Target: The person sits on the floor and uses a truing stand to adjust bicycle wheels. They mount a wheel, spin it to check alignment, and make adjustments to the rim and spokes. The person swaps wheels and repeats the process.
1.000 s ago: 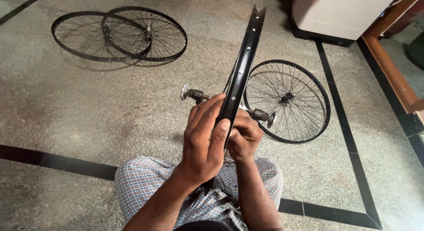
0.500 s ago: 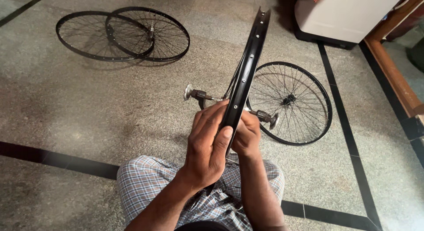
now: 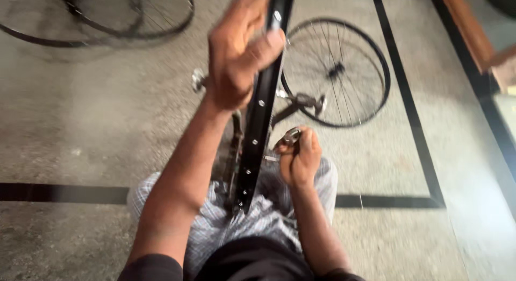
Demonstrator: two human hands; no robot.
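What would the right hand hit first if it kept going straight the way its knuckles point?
Likely the black rim, just left of the right hand and its small metal part. Depth is blurred, so the gap is unclear.

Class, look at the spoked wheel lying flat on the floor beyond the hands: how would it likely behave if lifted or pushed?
The wheel is mostly thin spokes and open space, so it is probably light for its size. Lying flat on the floor, it would likely slide rather than roll; stood on edge, its round rim would probably roll or topple. The spokes look slender, so pressing on them might bend them.
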